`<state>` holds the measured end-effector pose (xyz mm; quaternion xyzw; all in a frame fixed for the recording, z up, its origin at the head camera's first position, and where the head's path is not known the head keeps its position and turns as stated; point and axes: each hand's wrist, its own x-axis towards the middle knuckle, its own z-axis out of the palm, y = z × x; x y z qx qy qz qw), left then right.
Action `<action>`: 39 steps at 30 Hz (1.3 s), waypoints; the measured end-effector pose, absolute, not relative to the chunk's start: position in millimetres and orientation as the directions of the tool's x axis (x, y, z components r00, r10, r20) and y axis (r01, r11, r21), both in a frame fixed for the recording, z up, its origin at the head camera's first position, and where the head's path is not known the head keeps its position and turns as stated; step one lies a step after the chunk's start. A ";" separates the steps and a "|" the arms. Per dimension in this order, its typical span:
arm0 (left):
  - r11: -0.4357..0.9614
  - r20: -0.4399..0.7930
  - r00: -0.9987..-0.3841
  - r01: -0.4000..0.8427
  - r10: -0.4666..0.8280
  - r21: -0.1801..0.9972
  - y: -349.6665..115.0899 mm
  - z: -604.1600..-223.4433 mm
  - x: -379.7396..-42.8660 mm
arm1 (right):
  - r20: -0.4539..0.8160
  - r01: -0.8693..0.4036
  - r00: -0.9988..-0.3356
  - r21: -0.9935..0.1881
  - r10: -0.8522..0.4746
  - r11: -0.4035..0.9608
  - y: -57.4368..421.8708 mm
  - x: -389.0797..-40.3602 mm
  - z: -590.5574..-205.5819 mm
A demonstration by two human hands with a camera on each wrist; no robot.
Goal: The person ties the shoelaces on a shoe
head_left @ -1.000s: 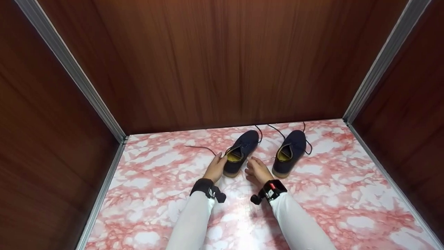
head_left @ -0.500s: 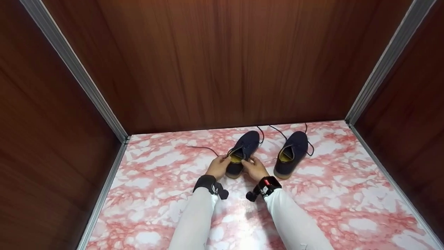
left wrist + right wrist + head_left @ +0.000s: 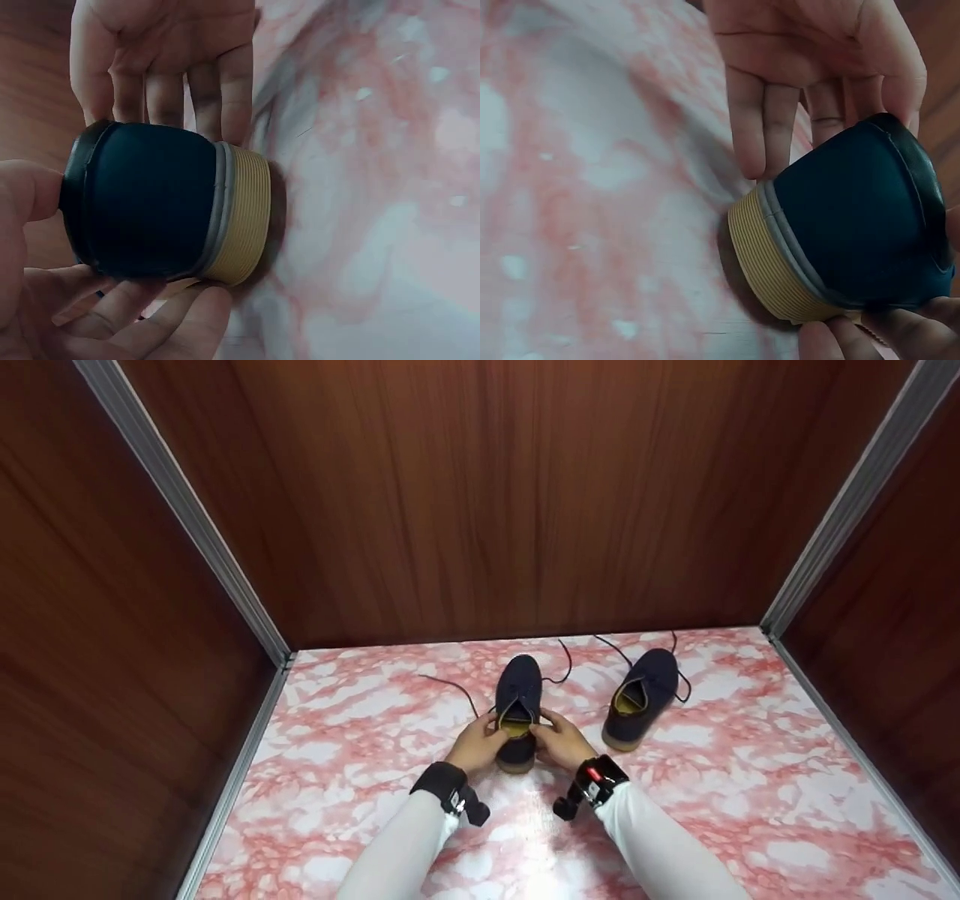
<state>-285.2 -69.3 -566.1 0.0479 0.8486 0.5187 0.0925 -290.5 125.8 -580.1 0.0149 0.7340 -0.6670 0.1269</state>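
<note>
A dark navy lace-up shoe (image 3: 518, 679) with a yellow insole sits between both hands in the head view, its toe pointing at the back wall. My left hand (image 3: 478, 744) grips the left side of its collar, thumb at the opening and fingers along the outside. On the other side, my right hand (image 3: 566, 744) holds the collar the same way. The wrist views show the heel (image 3: 154, 202) up close, with its ribbed tan sole (image 3: 776, 262) and the fingers beside it. A matching shoe (image 3: 654, 682) stands to the right, untouched.
Loose dark laces (image 3: 454, 684) trail from both shoes over the red-and-white marbled floor (image 3: 360, 712). A dark wood panel (image 3: 480, 510) rises close behind the shoes. Grey metal strips (image 3: 187, 525) run along the corners where the side panels meet it.
Both hands have closed on the near shoe's collar, the right hand coming in from the side. The shoe has turned from slanting right to pointing straight ahead and come slightly nearer.
</note>
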 end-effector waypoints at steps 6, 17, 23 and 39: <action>0.475 -0.148 -0.947 0.006 0.286 0.880 -77.8 -560.6 -260.5 | -0.184 0.127 -0.939 -0.971 -0.290 0.203 138.5 -267.9 -579.3; 0.519 -0.121 -0.933 0.078 0.338 0.851 -77.5 -567.5 -225.3 | -0.206 0.147 -0.909 -0.972 -0.362 0.183 151.7 -235.3 -587.2; 0.499 -0.134 -0.924 0.068 0.359 0.864 -81.4 -569.5 -209.8 | -0.196 0.132 -0.903 -0.973 -0.382 0.189 153.8 -219.7 -586.7; 0.548 -0.138 -0.890 0.140 0.435 0.825 -95.7 -572.7 -189.0 | -0.171 0.111 -0.872 -0.982 -0.459 0.156 153.9 -197.5 -593.8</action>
